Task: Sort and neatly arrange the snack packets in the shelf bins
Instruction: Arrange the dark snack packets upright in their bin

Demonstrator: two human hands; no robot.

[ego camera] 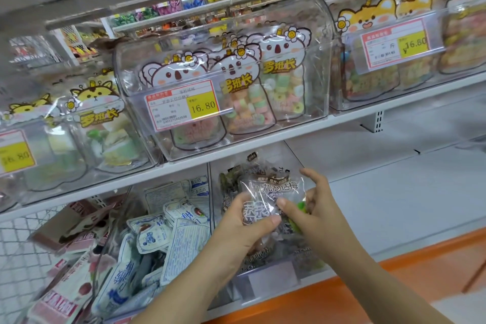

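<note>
Both hands meet over the middle bin point(265, 280) on the lower shelf, low and near in the scene. The left hand point(244, 226) grasps a clear packet point(273, 188) with dark printing from its left side, thumb laid across the front and fingers curled behind. The right hand point(319, 205) pinches the same packet's right edge, thumb on the front, forefinger raised. The packet is held upright just above the dark packets point(302, 255) heaped in that bin. In the left bin point(113, 231) white-and-blue packets point(155, 234) lie in a jumble; further left are pink packets point(63, 294). On the shelf above, a clear upper bin point(315, 47) holds koala bags point(236, 79) behind a price tag point(182, 105)
</note>
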